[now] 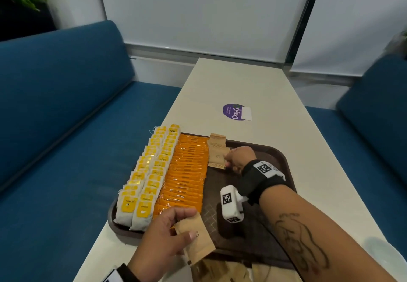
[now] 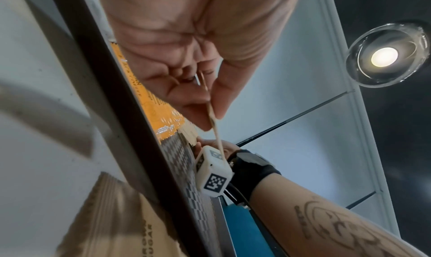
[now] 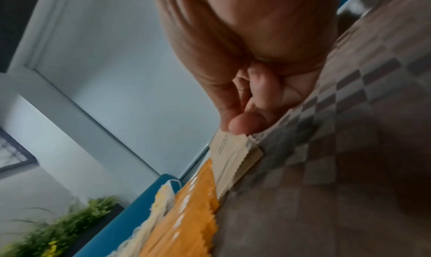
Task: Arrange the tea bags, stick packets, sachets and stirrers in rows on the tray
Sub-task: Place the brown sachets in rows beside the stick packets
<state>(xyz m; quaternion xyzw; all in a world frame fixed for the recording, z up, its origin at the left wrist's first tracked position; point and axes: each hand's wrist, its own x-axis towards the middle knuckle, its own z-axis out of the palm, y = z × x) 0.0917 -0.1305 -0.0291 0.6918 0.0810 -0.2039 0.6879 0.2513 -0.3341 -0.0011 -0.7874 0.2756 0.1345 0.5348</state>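
Observation:
A dark brown tray (image 1: 271, 153) lies on the white table. Two rows of yellow-tagged tea bags (image 1: 147, 171) fill its left side, with a row of orange stick packets (image 1: 187, 173) beside them. A short row of brown paper sachets (image 1: 217, 151) starts at the tray's far edge. My right hand (image 1: 229, 160) pinches the nearest sachet (image 3: 231, 150) of that row. My left hand (image 1: 176, 224) grips a small stack of brown sachets (image 1: 198, 237) above the tray's near left corner; the left wrist view shows them edge-on (image 2: 215, 128).
More brown sachets (image 1: 220, 270) lie loose on the table before the tray's near edge. A purple round sticker (image 1: 234, 112) sits farther along the table. Blue sofas (image 1: 66, 105) flank the table on both sides. The tray's right half (image 1: 253, 226) is bare.

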